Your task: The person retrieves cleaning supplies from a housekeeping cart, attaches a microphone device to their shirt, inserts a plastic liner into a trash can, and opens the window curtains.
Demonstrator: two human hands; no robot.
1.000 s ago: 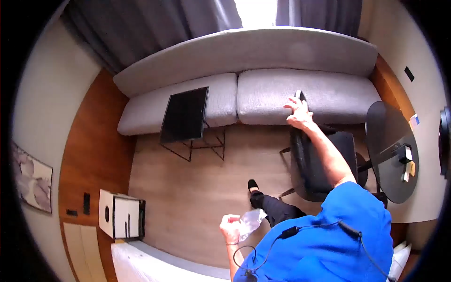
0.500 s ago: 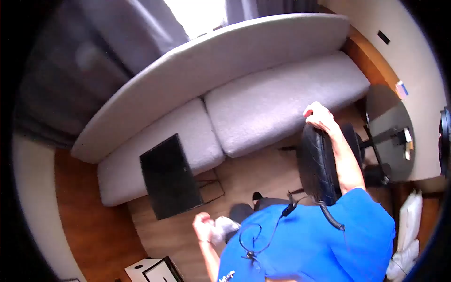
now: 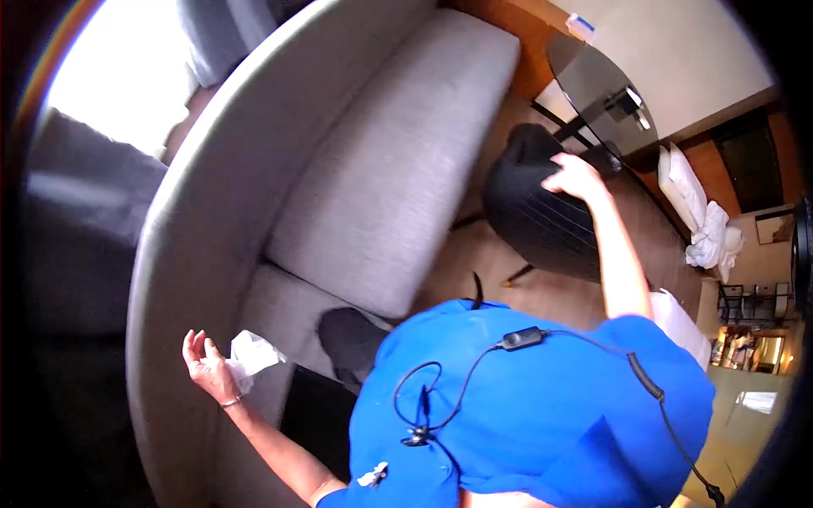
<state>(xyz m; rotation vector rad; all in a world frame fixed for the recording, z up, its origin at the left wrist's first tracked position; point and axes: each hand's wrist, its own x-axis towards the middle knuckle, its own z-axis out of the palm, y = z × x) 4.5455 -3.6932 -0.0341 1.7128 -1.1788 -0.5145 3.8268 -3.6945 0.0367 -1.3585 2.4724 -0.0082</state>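
My left hand (image 3: 212,370) is held out over the grey sofa (image 3: 381,161) with a crumpled white tissue or thin cloth (image 3: 254,353) at its thumb side. Its fingers are partly curled and the tips point away from me. On the other side, my right arm reaches forward to a black swivel chair (image 3: 542,216). My right hand (image 3: 576,178) lies at the chair's back with thumb and fingers apart, and whether it presses on the chair is hard to tell.
A dark round glass table (image 3: 605,89) with small items stands behind the chair. Part of a low black table (image 3: 318,419) shows beside my left forearm. White bedding (image 3: 682,190) lies to the right. A cable (image 3: 584,341) hangs across my blue shirt.
My view and body have turned and come nearer the sofa. The left hand has swung outward with the white tissue or cloth. The chair has turned, and the right hand's grip on its backrest has loosened.
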